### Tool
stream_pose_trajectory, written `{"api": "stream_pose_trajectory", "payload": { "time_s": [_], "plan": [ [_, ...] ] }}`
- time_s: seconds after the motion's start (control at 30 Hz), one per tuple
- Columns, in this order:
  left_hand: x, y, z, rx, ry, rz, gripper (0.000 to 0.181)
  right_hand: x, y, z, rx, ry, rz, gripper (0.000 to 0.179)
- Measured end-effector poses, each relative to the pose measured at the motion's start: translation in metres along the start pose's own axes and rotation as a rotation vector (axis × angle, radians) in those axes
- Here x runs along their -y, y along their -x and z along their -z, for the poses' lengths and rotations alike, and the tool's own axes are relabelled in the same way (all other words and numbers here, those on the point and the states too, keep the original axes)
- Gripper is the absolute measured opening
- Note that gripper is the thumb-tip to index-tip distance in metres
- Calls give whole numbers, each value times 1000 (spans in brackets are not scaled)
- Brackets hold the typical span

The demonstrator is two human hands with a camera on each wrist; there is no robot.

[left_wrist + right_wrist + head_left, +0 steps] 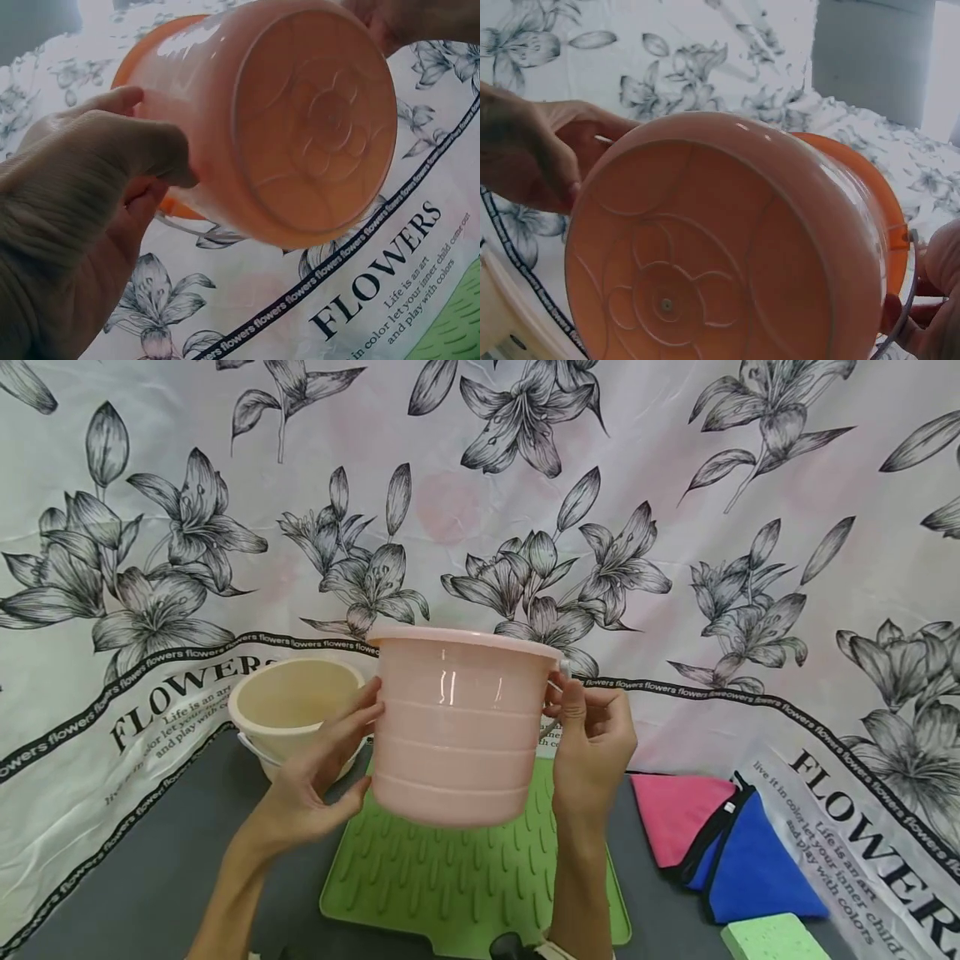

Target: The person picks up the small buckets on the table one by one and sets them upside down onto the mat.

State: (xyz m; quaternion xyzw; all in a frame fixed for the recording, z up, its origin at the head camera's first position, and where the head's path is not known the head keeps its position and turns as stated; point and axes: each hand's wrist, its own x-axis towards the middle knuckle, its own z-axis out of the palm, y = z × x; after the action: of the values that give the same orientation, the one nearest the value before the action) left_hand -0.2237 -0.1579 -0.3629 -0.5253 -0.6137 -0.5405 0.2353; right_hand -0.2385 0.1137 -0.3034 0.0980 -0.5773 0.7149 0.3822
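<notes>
A pink plastic bucket [457, 735] is held up between both hands over a green ridged mat [450, 881], its rim at the top and slightly tilted. My left hand [311, 785] grips its left side, with fingers higher on the wall and the thumb lower down. On the other side, my right hand [596, 743] holds the bucket just below the rim, by the handle's joint. The thin wire handle [910, 300] passes by the right fingers in the right wrist view. Both wrist views show the bucket's underside [322, 127], moulded with a flower pattern.
A cream bucket [288, 739] stands behind my left hand, its handle hanging down. Pink cloth [678, 814] and blue cloth [761, 868] with black edging lie at the right, near a light green sponge [772, 939]. A flower-printed sheet [450, 510] covers the back.
</notes>
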Motion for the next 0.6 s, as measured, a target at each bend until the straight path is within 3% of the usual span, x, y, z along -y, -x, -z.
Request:
{"api": "stream_pose_trajectory", "payload": {
  "time_s": [0.17, 0.3, 0.37, 0.47, 0.6],
  "plan": [
    [-1, 7, 3, 77, -58, 21, 80, 2, -4, 4, 17, -188, -32, 12],
    [2, 7, 0, 27, -131, -5, 79, 3, -5, 5, 15, -296, -102, 8],
    [3, 4, -2, -51, -98, -32, 78, 3, -5, 5, 25, -333, -156, 8],
    [5, -1, -8, -222, -6, -36, 71, 1, -3, 4, 72, -313, -220, 13],
    [6, -4, -18, -433, 127, 63, 60, 0, 0, 3, 153, -183, -251, 27]
  ]
}}
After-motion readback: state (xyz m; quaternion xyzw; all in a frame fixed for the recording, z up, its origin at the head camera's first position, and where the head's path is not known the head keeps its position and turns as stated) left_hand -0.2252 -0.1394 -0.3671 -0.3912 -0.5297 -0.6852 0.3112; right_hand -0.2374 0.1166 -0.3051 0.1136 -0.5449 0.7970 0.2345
